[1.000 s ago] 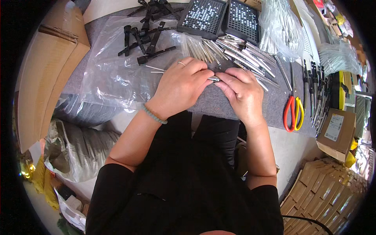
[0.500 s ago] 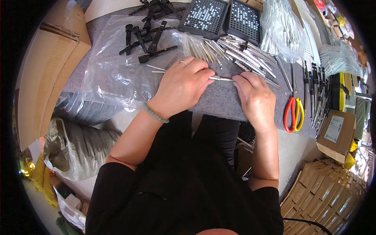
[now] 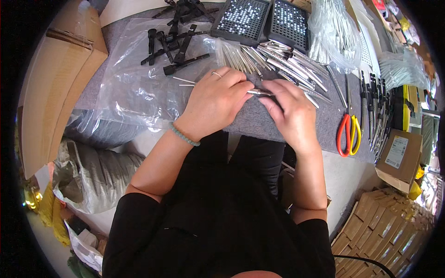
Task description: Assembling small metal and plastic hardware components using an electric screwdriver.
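Note:
My left hand [image 3: 220, 95] is closed in a pinch around a thin silver metal rod [image 3: 257, 92], whose end sticks out to the right. Two thin pale ends [image 3: 186, 85] show on the far side of that hand, to its left. My right hand [image 3: 293, 111] curls over the rod's right end, thumb below and fingers above, and hides where the rod stops. Just beyond the hands lies a pile of silver metal tubes [image 3: 296, 65], some with a twisted or perforated surface.
Black plastic parts [image 3: 183, 46] lie on a clear plastic bag [image 3: 134, 88] at left. Two black perforated trays [image 3: 241, 21] hold small shiny pieces. Red-and-yellow-handled scissors [image 3: 347, 134] lie at right, beside several dark rods [image 3: 373, 106]. Cardboard boxes [image 3: 60, 97] flank the grey cloth-covered table [image 3: 259, 123].
My right hand has slid left along the rod toward my left hand, and its thumb and fingers have spread further apart. My left hand has stayed in place.

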`<state>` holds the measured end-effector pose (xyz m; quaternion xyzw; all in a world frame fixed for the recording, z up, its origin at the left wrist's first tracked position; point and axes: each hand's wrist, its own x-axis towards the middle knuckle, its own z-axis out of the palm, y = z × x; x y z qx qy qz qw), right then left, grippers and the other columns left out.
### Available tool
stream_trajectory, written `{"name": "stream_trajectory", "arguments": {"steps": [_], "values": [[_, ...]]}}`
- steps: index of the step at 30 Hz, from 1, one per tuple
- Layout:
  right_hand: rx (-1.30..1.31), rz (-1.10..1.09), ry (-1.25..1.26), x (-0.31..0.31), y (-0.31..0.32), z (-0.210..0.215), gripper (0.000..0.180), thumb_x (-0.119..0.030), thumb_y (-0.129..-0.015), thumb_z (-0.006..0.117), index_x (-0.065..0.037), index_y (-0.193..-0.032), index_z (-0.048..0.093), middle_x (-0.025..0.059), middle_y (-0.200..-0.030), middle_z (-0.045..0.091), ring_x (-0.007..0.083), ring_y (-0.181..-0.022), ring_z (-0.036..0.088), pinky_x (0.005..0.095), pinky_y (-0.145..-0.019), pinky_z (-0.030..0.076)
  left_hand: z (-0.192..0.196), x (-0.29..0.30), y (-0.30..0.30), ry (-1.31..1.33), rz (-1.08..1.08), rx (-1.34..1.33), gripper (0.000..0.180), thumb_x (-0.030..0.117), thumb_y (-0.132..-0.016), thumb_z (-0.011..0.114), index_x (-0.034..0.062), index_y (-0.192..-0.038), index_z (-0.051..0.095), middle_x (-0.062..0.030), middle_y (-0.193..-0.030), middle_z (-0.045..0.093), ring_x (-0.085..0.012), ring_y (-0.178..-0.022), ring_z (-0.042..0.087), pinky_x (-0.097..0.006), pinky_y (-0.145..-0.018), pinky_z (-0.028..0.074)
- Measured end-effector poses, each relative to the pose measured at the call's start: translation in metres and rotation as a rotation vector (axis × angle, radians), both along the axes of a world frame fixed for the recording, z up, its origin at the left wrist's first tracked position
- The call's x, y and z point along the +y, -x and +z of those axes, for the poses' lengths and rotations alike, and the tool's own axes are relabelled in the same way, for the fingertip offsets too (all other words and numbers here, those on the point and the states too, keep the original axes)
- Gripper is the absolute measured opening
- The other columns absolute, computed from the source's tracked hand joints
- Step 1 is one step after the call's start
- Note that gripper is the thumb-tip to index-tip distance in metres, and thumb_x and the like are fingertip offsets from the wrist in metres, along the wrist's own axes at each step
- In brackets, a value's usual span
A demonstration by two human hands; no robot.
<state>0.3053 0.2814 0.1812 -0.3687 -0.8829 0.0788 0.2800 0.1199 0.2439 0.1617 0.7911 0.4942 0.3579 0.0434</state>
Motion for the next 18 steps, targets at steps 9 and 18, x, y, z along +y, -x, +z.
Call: {"name": "stream_trajectory", "arguments": {"steps": [9,18], "values": [[0.031,-0.037,0.146,0.000,-0.004,-0.004,0.021,-0.018,-0.073,0.069,-0.011,-0.093,0.065,0.0048,-0.093,0.061,0.0250,-0.082,0.061,0.0339,-0.069,0.049,0.002,-0.001,0.000,0.012,0.004,0.002,0.019,0.012,-0.073,0.065,0.0042,-0.090,0.062,-0.0062,-0.089,0.056,-0.0244,-0.084,0.054,-0.035,-0.072,0.044],[0.058,-0.026,0.059,0.001,0.006,-0.005,0.019,-0.020,-0.071,0.070,-0.013,-0.088,0.066,0.0027,-0.090,0.060,0.0237,-0.080,0.060,0.0332,-0.066,0.049,0.002,-0.001,0.001,0.025,-0.002,0.001,0.021,0.010,-0.072,0.066,0.0028,-0.091,0.063,-0.0085,-0.091,0.057,-0.0264,-0.083,0.055,-0.036,-0.072,0.044]]}}
